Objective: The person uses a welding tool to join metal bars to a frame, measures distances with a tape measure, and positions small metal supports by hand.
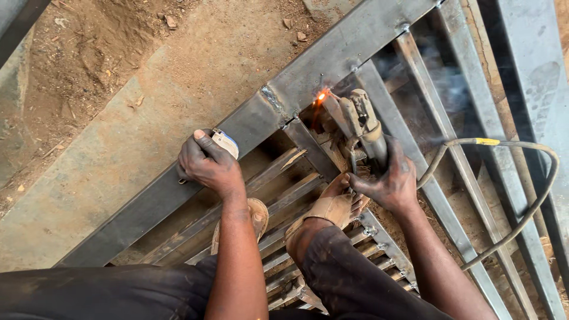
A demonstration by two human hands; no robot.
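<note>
**Bare skin close to the arc**

My right hand (388, 181) grips the electrode holder (364, 127), its rod sparking at the frame joint (320, 96). My left hand (208, 163) closes around a small tool on the steel frame (178, 189). Spatter could burn my sandalled foot (332, 207) just near of the arc.
</note>
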